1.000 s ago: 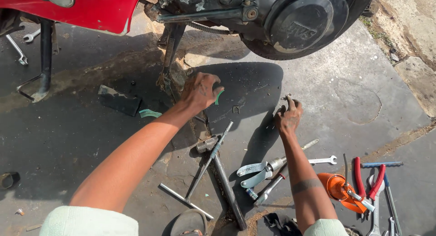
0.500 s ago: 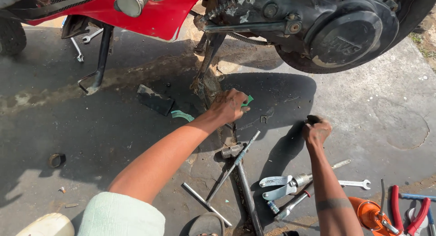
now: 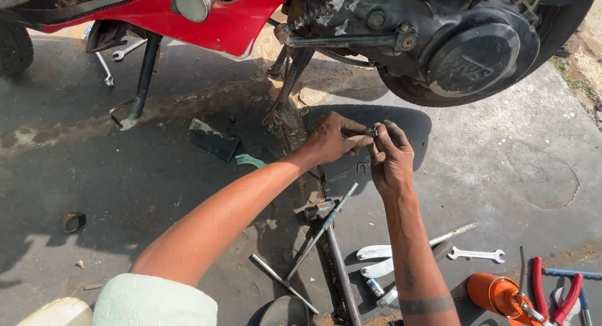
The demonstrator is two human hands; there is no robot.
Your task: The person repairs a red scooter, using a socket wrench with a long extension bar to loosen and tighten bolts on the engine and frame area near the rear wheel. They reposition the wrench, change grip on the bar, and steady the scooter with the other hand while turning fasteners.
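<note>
1. A grey concrete floor (image 3: 514, 175), stained dark with oil and lit by hard sun, is seen outdoors; no walls are shown.
2. Above it, a red-panelled scooter (image 3: 238, 18) is parked, with a dusty black round engine cover (image 3: 480, 56), a chrome exhaust tip (image 3: 194, 1) and a black metal stand (image 3: 139, 87) planted on the floor.
3. A small dark metal part (image 3: 371, 132) is held between both hands, above the shadowed patch under the engine; it is too small for its long axis to be told with certainty, though it seems to lie roughly left to right.
4. The left hand (image 3: 332, 138) is closed, its fingers pinched on the part's left end.
5. The right hand (image 3: 390, 158) is closed too, the grip of its greasy fingertips meeting the same part from the right.
6. Below the hands, long steel rods (image 3: 326, 229) are laid crossed on the floor, pointing away from the camera.
7. Near the right forearm, a silver open-ended spanner (image 3: 476, 255), an orange oil can (image 3: 495, 293) and red-handled pliers (image 3: 555, 291) are laid flat
</note>
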